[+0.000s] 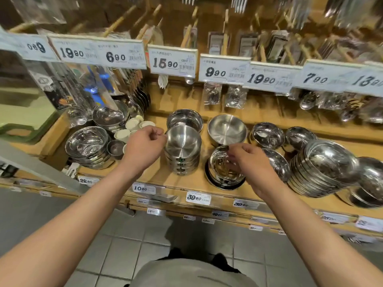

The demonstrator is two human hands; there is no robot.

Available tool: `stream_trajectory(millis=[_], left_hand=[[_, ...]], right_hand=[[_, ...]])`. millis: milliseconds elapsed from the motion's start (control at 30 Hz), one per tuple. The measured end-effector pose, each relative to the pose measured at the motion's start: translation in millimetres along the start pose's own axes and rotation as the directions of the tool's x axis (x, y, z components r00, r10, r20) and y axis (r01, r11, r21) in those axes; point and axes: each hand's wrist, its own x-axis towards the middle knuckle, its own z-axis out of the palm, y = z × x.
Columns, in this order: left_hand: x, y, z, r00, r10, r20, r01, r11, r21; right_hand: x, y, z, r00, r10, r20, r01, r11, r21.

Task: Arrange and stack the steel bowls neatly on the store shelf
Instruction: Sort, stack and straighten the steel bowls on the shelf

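Hidden or unclear: the hanging utensils (275,48) above the price tags (173,62) are smeared by motion blur, and their kinds cannot be told. The tall stack (320,166) and the bowls behind it run off the frame's right edge. Small print on the tags is unreadable; only the large prices read.
Landmark: the matte stack (182,154), several brushed steel bowls nested upright near the middle of the wooden shelf (145,179).
Left hand (143,143): just left of the matte stack, fingers curled, fingertips at the top bowl's rim. Whether its grip pinches that rim or merely touches it cannot be told.
Right hand (248,162): right of the matte stack, its grip narrow, fingers and thumb pinching the far rim of a shiny bowl (223,166).
Shiny bowl: upright, sitting in a bowl with a dark rim (223,184). Its mirror surface makes any contents hard to judge.
Behind the matte stack: a deep bowl (184,119), and to that one's right a wide bowl (227,127), both upright.
Left of the matte stack: white cups (132,127), some tipped over, then two mirror stacks (89,146) of nested bowls, one behind the other.
Far right of the matte stack: small polished bowls (267,134) and the tall stack, leaning.
Shelf edge: tags reading 10.00 and 39.90 below the matte stack.
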Motion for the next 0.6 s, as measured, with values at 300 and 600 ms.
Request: stream_trajectory(millis=[300,600], left_hand=[[-43,33,32,0.999,0.035,0.029,-0.032,0.995,-0.089],[-77,41,87,0.983,0.003,0.184,0.04,0.971,-0.234]], right_hand=[[-29,24,-70,1.0,-0.024,0.002,0.024,1.0,0.003],[-59,56,-144,0.989,-0.012,-0.146,0.019,0.998,0.052]])
